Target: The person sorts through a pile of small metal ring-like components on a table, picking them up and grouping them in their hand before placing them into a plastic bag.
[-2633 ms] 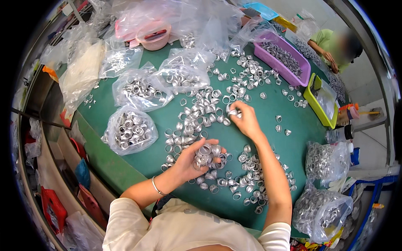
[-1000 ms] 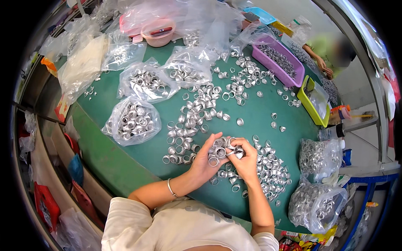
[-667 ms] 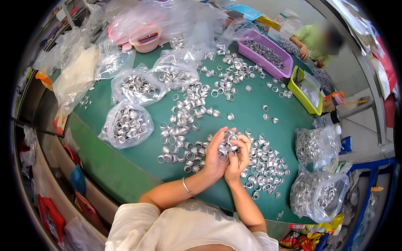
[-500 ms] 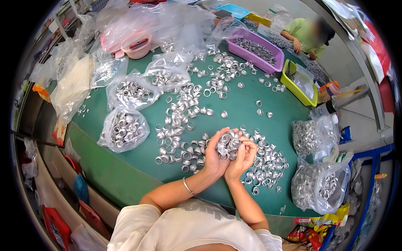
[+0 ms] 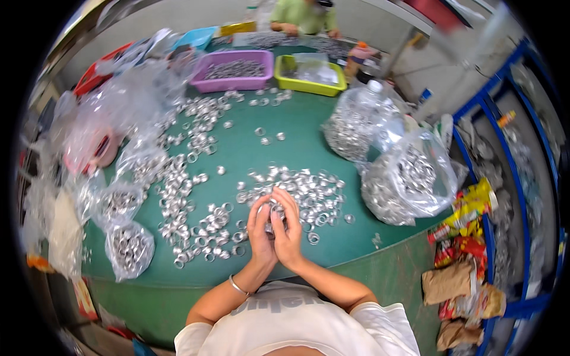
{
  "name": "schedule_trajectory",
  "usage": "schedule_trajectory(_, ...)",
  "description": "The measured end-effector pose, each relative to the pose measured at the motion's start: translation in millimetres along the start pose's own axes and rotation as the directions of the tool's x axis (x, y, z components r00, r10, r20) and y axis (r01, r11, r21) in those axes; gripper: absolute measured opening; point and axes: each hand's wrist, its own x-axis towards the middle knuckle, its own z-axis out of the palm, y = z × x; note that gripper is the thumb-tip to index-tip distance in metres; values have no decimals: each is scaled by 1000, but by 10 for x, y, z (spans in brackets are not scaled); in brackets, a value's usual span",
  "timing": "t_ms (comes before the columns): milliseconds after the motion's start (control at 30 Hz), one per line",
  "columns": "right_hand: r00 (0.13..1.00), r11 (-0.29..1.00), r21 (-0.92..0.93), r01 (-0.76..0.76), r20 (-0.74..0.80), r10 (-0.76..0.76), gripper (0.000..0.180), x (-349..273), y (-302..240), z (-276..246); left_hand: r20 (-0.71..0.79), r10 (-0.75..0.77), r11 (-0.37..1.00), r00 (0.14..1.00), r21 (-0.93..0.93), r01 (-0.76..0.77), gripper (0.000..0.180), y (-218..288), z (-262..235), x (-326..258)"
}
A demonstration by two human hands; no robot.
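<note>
My left hand (image 5: 260,232) and my right hand (image 5: 288,230) are cupped together close to the table's near edge, fingertips pointing away from me. Between the palms sits a handful of silver-coloured metal rings (image 5: 275,207), mostly covered by the fingers. Just beyond and to the right of my hands spreads a loose pile of similar rings (image 5: 317,196). Another scatter of rings (image 5: 178,184) runs from the left of my hands toward the far side. A plain bangle (image 5: 238,286) circles my left wrist.
Clear bags of rings stand at the right (image 5: 409,178) and left (image 5: 129,249) on the green table (image 5: 237,142). A purple basin (image 5: 231,71) and a lime-green tray (image 5: 310,76) sit at the back. Across from me works a person in green (image 5: 304,16). Blue shelving (image 5: 493,130) lines the right.
My view has swung to the right. My cupped hands, which showed the heap of rings from above, have drawn together and tilted, so the fingers hide most of the rings.
</note>
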Motion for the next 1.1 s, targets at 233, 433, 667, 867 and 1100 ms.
schedule_trajectory(233,959,992,-85,-95,-274,69,32,-182,-77,-697,161,-315,939,935,195,283,23,-433,440,-252)
schedule_trajectory(433,872,996,-87,38,-483,-75,34,493,-358,-1496,449,-293,952,844,222,212,20,-774,1579,-118)
schedule_trajectory(667,935,816,-578,16,-281,-217,30,1422,-245,-2669,546,-251,919,799,395,19,32,-1438,2662,549)
schedule_trajectory(867,994,780,-618,102,41,-97,26,1369,-108,-3162,656,-131,852,743,457,-254,37,-1633,2575,691)
schedule_trajectory(1100,990,674,-725,143,93,-110,27,1300,-278,-3196,806,90,272,584,545,-793,34,-1823,2426,772)
